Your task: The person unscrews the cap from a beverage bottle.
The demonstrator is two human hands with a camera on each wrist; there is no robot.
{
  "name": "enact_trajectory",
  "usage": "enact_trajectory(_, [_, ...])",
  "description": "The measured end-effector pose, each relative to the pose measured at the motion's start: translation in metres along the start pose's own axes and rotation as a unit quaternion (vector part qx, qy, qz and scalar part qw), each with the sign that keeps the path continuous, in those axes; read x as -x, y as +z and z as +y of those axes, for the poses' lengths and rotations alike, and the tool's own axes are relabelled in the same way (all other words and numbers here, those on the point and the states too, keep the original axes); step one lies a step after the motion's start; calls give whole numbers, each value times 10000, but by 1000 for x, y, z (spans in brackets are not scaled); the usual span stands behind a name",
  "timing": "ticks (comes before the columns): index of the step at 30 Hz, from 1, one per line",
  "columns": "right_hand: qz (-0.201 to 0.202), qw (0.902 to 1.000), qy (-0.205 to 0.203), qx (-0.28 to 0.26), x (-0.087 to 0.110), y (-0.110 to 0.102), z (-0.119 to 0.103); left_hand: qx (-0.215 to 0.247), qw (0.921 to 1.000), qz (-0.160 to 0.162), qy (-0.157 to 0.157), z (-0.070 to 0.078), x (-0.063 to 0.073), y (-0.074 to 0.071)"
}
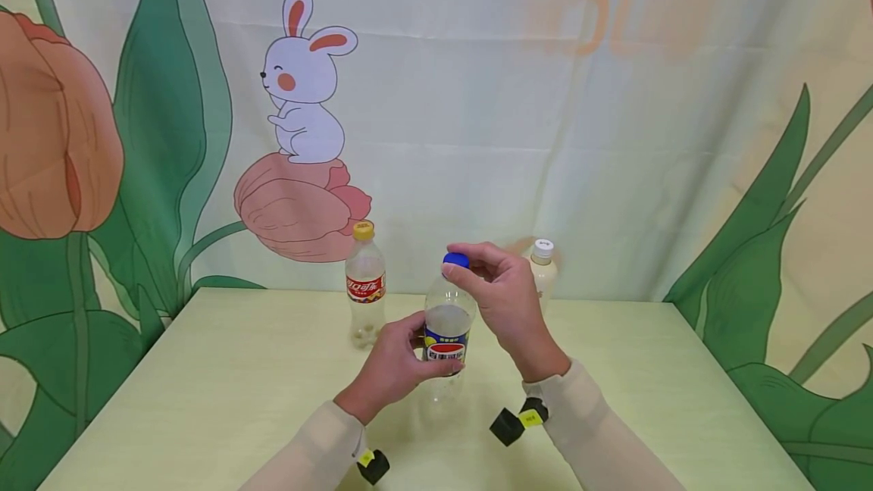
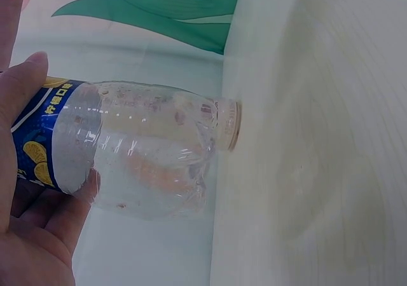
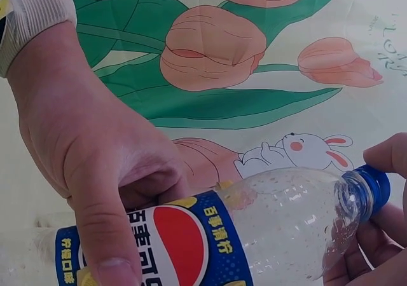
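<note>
A clear plastic Pepsi bottle (image 1: 449, 318) with a blue label stands roughly upright in front of me in the head view. My left hand (image 1: 392, 362) grips it around the label, thumb across the front. Up at the neck, my right hand (image 1: 510, 301) pinches the blue cap (image 1: 456, 258) between thumb and fingers. The right wrist view shows that cap (image 3: 375, 194) at the bottle mouth; whether it is tight I cannot tell. The bottle's lower half (image 2: 152, 146) looks see-through in the left wrist view, and whether its base touches the table is unclear.
Behind and left stands a Coca-Cola bottle (image 1: 366, 286) with a yellow cap and a red label. A cream bottle (image 1: 543, 275) with a white cap is partly hidden behind my right hand. The pale table (image 1: 225, 385) meets a printed curtain (image 1: 443, 97) at its back edge.
</note>
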State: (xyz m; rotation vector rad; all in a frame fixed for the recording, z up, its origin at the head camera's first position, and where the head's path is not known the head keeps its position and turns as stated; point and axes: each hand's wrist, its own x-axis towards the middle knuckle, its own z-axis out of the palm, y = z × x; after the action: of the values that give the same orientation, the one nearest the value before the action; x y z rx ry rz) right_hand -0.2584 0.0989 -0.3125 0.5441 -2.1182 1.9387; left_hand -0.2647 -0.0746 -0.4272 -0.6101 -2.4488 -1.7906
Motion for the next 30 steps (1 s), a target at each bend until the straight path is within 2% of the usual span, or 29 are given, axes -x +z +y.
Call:
enact_trajectory(16, [-120,9999,-11,-111,1,4,-1,-32,10000,43,23,-2,0,-2])
enact_trajectory(20, [-91,10000,-2,22,1,5,0,-5,9999,76,73,-2,0,-2])
enact_trajectory(30, [395,9986,151,329,0,6,0,-41,9999,81,81,-1,0,-2])
